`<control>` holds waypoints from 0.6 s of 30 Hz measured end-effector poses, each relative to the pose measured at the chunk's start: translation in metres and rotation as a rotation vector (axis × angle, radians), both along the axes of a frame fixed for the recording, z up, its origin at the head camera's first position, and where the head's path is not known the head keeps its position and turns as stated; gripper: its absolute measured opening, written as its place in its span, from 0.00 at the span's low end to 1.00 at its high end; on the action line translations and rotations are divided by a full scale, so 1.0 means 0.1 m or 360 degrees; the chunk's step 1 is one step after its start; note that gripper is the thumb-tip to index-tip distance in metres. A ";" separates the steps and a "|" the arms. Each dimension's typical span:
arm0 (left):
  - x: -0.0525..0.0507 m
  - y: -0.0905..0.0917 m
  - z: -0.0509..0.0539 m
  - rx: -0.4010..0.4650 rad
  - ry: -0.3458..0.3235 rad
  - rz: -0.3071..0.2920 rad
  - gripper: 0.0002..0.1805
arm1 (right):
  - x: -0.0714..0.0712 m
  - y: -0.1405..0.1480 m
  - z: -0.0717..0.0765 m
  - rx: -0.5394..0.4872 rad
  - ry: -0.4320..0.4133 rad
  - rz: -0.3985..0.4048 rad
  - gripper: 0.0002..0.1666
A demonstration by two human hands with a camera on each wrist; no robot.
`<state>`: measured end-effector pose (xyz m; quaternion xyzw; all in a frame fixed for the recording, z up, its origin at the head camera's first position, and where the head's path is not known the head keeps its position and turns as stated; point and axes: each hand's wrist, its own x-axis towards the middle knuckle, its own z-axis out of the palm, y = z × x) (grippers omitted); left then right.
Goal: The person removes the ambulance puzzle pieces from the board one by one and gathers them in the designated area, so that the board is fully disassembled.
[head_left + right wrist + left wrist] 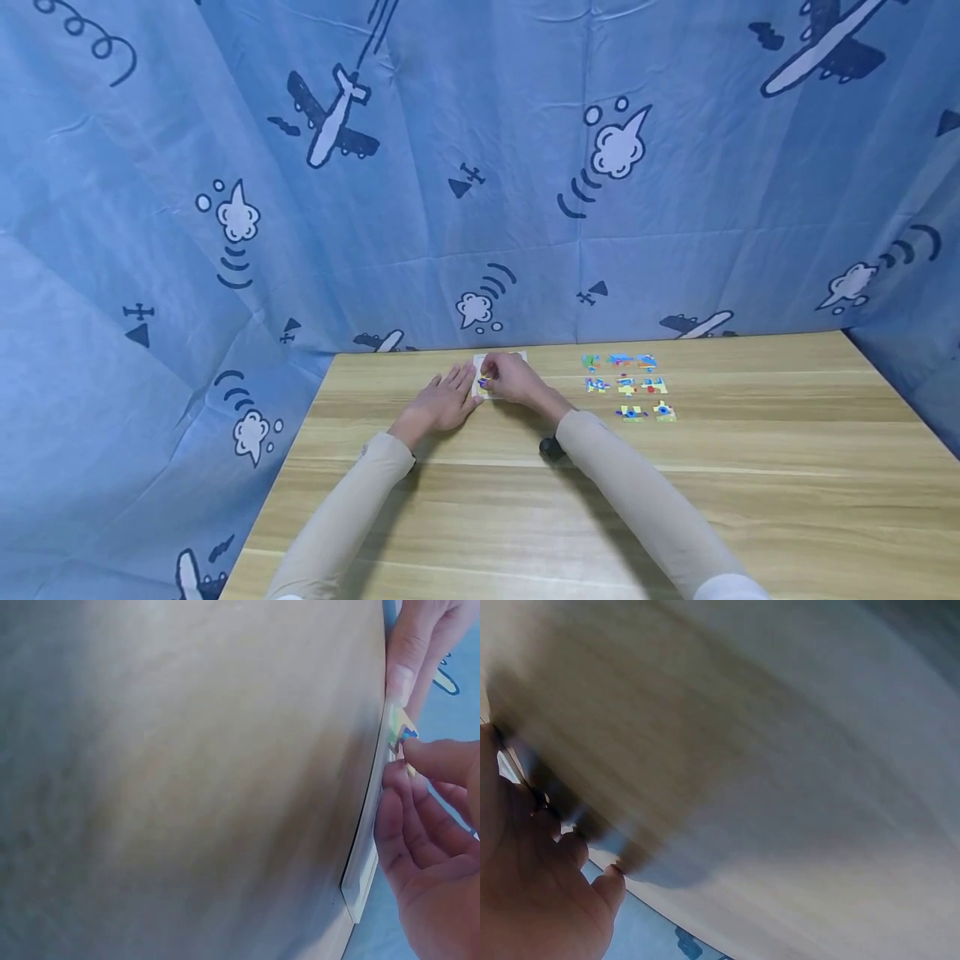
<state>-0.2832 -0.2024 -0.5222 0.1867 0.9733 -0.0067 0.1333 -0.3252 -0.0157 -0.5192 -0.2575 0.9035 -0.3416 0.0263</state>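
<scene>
My left hand (pixel 446 402) lies on the table with its fingers extended, along the left side of a small pale puzzle board (pixel 480 359). In the right wrist view, the thumb (pixel 405 679) of that hand touches the board's edge. My right hand (pixel 516 379) is over the board and pinches a small colourful jigsaw piece (pixel 409 734) between thumb and fingers. The piece shows yellow, green and blue. The right hand hides much of the board's surface. In the left wrist view, my left hand (pixel 544 892) appears at the lower left, its fingertips partly in shadow.
Several loose jigsaw pieces lie in rows to the right of the board, among them a yellow and blue piece (pixel 632 413). A wooden table (pixel 480 517) carries everything. Blue curtain (pixel 420 208) with plane prints stands behind and at the left. A black round object (pixel 551 448) is by the right wrist.
</scene>
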 end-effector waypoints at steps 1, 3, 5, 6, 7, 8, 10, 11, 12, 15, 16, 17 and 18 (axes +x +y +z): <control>0.00 0.00 0.00 -0.0003 -0.0001 0.0000 0.39 | 0.00 0.01 0.00 -0.0020 0.0003 -0.0005 0.05; 0.00 0.00 0.00 -0.0005 0.0001 0.0001 0.39 | -0.01 0.03 0.00 -0.0057 0.0001 -0.0011 0.06; 0.00 0.00 0.00 -0.0005 0.0007 -0.0001 0.39 | -0.01 0.04 0.01 -0.0094 -0.0017 -0.0012 0.06; 0.00 0.00 0.00 -0.0004 0.0007 -0.0003 0.39 | -0.01 0.05 0.01 -0.0108 -0.0032 -0.0012 0.05; 0.01 0.00 0.00 -0.0005 0.0008 -0.0005 0.39 | 0.00 0.06 0.02 -0.0124 -0.0049 -0.0017 0.05; 0.01 0.00 0.00 -0.0004 0.0012 -0.0009 0.39 | 0.01 0.06 0.03 -0.0140 -0.0072 -0.0021 0.06; 0.01 0.00 0.00 -0.0001 0.0020 -0.0013 0.39 | 0.02 0.07 0.04 -0.0170 -0.0112 -0.0028 0.06; 0.01 0.00 0.01 0.0000 0.0025 -0.0013 0.39 | 0.02 0.07 0.05 -0.0178 -0.0127 -0.0030 0.06; 0.01 0.00 0.01 0.0001 0.0029 -0.0013 0.39 | 0.03 0.08 0.05 -0.0184 -0.0137 -0.0027 0.06; 0.01 0.00 0.02 0.0004 0.0038 -0.0011 0.39 | 0.05 0.10 0.06 -0.0185 -0.0146 -0.0022 0.07; 0.02 0.01 0.02 0.0009 0.0038 -0.0010 0.39 | 0.06 0.11 0.06 -0.0187 -0.0149 -0.0024 0.07; 0.02 0.01 0.03 0.0011 0.0033 -0.0008 0.39 | 0.07 0.12 0.07 -0.0187 -0.0152 -0.0027 0.08; 0.03 0.01 0.03 0.0015 0.0029 -0.0005 0.39 | 0.07 0.13 0.07 -0.0192 -0.0152 -0.0027 0.08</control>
